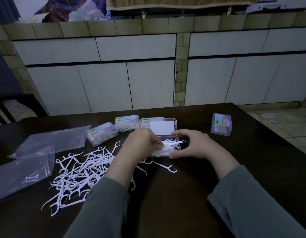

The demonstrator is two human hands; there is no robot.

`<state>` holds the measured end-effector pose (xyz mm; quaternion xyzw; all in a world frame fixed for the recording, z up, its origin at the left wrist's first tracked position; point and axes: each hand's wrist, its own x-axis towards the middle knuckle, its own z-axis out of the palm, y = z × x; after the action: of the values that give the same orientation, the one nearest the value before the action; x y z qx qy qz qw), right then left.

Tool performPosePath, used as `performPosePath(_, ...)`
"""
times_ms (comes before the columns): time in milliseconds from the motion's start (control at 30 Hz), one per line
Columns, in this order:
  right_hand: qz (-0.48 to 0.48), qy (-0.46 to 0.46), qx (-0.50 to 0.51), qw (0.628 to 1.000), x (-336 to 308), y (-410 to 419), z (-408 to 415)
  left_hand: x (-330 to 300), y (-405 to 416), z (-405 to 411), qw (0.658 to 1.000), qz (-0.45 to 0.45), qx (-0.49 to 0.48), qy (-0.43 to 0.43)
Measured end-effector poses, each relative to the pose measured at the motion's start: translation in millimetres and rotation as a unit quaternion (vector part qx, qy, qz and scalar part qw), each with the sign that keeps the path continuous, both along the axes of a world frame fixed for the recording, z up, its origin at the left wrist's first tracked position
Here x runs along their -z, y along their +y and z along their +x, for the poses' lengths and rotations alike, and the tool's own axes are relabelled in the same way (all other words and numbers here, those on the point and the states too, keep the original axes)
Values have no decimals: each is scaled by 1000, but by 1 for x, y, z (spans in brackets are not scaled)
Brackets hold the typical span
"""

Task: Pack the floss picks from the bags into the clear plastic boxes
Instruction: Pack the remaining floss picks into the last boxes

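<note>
I look down at a dark brown wooden table point(183, 194). Near its middle stands a clear plastic box with its lid standing open point(172, 148), and it is partly filled with white floss picks. My left hand point(140, 146) comes to the box from 9 o'clock; its fingers are curled down into the box and seem to pinch a small bundle of white picks point(167, 146), although the fingertips are partly hidden. My right hand point(191, 145) is at the 3 o'clock side of the box, with thumb and fingers spread and curved around the box end, touching it.

At 8 o'clock from the box lies a large loose heap of white plastic floss picks point(76, 174) on the table. One single pick point(166, 167) lies just at 6 o'clock of the box. Further at 9 o'clock are two flat transparent plastic bags point(37, 152), one partly over the other.

At 11 to 12 o'clock, three closed clear boxes with colourful labels point(126, 124) stand in a row, filled with picks. Well apart at 2 o'clock stands one more closed labelled box point(221, 124).
</note>
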<state>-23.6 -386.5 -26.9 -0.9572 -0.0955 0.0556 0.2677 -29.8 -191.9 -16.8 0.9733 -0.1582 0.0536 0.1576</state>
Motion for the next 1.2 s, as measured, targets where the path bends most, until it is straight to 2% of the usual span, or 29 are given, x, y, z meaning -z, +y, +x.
performPosePath(133, 9, 7, -13, 1000, 1, -1, 3, -3, -10, -4, 998, -17, 26, -53)
performPosePath(200, 33, 18, -25, 999, 2, -3, 4, -2, -23, -6, 997, -35, 61, -35)
performPosePath(300, 79, 29, -28, 996, 5, -4, 5, 0, -40, -5, 996, -68, 60, 3)
performPosePath(567, 102, 26, -31, 994, 7, -4, 4, 2, -51, 3, 995, -72, 73, -3)
performPosePath(633, 90, 27, -24, 995, 7, -3, 3, 1, -44, 4, 989, -133, 65, -1)
performPosePath(733, 78, 22, -27, 996, 5, -4, 2, -1, -31, 2, 947, -318, 40, -11)
performPosePath(833, 77, 18, -35, 996, 5, -4, 1, -2, -26, 1, 880, -475, -5, -18)
performPosePath(900, 75, 16, -29, 997, 6, -2, 2, -1, -29, 1, 837, -546, -22, -14)
performPosePath(1000, 75, 12, -29, 997, 8, -1, 4, 4, -36, 2, 801, -596, -52, 16)
performPosePath(1200, 67, 14, -21, 997, 10, -2, 6, 8, -33, 4, 814, -570, -88, 76)
